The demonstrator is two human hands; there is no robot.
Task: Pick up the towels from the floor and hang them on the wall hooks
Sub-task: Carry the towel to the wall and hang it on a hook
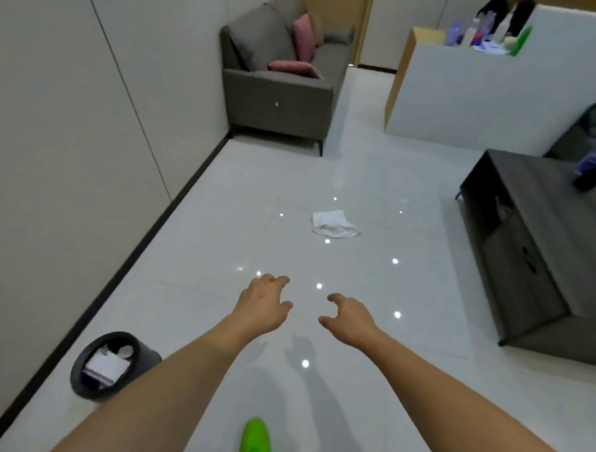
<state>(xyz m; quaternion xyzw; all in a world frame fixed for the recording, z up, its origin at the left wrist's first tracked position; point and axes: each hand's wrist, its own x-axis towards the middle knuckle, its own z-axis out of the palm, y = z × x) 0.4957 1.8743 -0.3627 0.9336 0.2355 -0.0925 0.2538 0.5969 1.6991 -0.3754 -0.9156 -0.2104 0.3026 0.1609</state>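
1. Head view is looking down across a pale glossy floor (222,228), with both bare forearms reaching forward from the bottom edge.
2. Left hand (264,304) is hovering above the floor at about 6 o'clock of centre, its fingers loosely curled and spread, holding nothing.
3. Right hand (348,315) is hovering just beside it toward 3 o'clock, thumb and fingers parted and slightly bent, also gripping nothing.
4. One white towel (333,224) is lying crumpled on the floor at 12 o'clock from the hands, well apart from both of them and touched by neither.
5. A dark round waste bin (107,366), with white paper showing inside, is standing near the wall's dark baseboard at about 8 o'clock.
6. A bright green shoe (255,442) is showing at 6 o'clock, between the two forearms at the bottom edge.
7. A grey sofa (278,88) carrying pink cushions (299,53) is sitting against the wall at 12 o'clock, far beyond the towel.
8. A low dark cabinet (527,245) is standing at 3 o'clock, with a dark item lying on its top surface near the right edge.
9. A white partition (471,91) is rising at 1 o'clock, with bottles and small items crowding its ledge and a person in dark clothing partly showing behind it.
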